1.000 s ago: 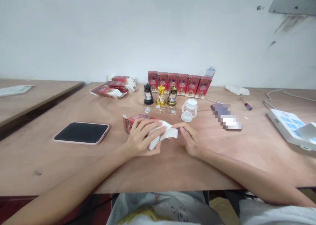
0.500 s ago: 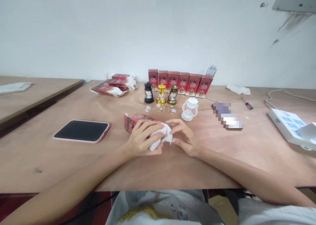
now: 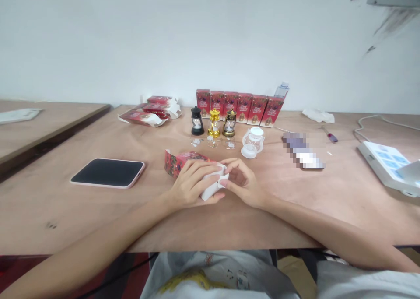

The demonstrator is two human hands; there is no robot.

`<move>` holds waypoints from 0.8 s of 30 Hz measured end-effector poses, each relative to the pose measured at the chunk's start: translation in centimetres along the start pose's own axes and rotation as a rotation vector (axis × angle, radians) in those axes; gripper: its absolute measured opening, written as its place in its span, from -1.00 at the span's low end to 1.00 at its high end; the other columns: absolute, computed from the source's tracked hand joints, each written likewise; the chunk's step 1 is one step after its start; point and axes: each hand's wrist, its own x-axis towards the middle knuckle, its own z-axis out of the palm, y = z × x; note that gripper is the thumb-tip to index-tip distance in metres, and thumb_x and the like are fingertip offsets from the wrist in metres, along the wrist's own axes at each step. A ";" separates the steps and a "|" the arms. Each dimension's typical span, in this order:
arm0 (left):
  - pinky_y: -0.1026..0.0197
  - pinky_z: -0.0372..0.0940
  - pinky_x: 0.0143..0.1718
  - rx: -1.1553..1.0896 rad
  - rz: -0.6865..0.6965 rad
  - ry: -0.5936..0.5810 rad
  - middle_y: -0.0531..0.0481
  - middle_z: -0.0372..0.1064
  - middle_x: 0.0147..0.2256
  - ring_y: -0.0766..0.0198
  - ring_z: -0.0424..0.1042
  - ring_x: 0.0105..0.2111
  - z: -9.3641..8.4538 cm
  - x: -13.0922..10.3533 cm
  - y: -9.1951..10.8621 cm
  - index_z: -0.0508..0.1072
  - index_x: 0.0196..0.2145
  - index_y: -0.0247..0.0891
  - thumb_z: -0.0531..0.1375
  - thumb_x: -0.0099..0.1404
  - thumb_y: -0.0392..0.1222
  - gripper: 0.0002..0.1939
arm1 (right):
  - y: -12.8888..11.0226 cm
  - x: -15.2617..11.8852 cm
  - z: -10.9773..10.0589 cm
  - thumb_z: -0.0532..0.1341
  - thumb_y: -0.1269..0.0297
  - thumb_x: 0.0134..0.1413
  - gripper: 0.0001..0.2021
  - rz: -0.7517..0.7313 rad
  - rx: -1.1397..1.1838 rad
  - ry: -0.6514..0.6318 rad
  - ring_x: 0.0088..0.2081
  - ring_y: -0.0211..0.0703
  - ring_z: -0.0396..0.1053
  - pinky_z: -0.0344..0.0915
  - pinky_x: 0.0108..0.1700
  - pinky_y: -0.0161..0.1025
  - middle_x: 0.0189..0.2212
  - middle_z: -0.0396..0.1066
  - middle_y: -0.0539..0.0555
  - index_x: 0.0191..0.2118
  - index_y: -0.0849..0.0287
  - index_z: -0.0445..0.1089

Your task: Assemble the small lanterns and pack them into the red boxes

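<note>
In the middle of the table, my left hand (image 3: 192, 183) is wrapped over a small white box (image 3: 211, 187). My right hand (image 3: 244, 183) pinches the white flap at the box's right end between thumb and fingers. Directly behind my left hand lies a red printed carton (image 3: 173, 164) with its left end open; my hand hides part of it. Past my right hand stands a white miniature lantern (image 3: 252, 142). Farther back are a black lantern (image 3: 197, 121), a gold lantern (image 3: 214, 124) and a bronze lantern (image 3: 229, 124), with small clear packets (image 3: 212, 142) in front of them.
Several red boxes (image 3: 223, 104) stand in a row along the wall, a bottle (image 3: 282, 90) behind them. Opened red cartons (image 3: 144, 116) lie at back left. A pink-edged tablet (image 3: 108, 173) is at left; a phone (image 3: 303, 151) and a white device (image 3: 387, 163) are at right.
My right thumb and fingers have pressed in on the box's end, and the flap that stuck out is now folded down closer. The lanterns and cartons have stayed put.
</note>
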 end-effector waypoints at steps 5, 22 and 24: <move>0.11 0.35 -0.27 0.015 -0.010 0.001 -0.15 0.52 -0.28 0.11 0.50 -0.20 0.2 -0.2 0.1 0.28 -0.11 -0.24 0.32 0.10 0.00 -0.52 | 0.2 0.0 0.4 0.29 0.23 0.07 -0.80 -0.008 0.001 0.041 -0.09 -0.22 0.35 0.37 -0.08 -0.21 -0.13 0.26 0.05 -0.28 0.07 0.24; -0.16 0.17 0.08 0.021 -0.257 0.137 -0.17 0.24 0.05 -0.02 0.25 0.09 0.1 -0.7 0.6 0.28 0.02 -0.14 0.03 0.20 0.30 -0.41 | 0.6 0.1 0.0 0.35 0.14 -0.03 -0.45 -0.110 -0.306 0.025 0.24 0.01 0.12 0.29 0.14 -0.02 0.26 0.01 0.13 0.10 -0.07 0.24; -0.22 0.14 0.10 0.023 -0.486 0.145 -0.23 0.09 0.12 -0.11 0.14 0.16 -0.3 -0.2 0.1 0.20 0.13 -0.16 0.04 0.16 0.36 -0.27 | 0.5 0.3 -0.4 0.30 0.22 0.04 -0.57 -0.246 -0.581 -0.010 0.30 0.08 -0.01 0.20 0.20 0.08 0.33 -0.18 0.10 0.07 -0.06 0.32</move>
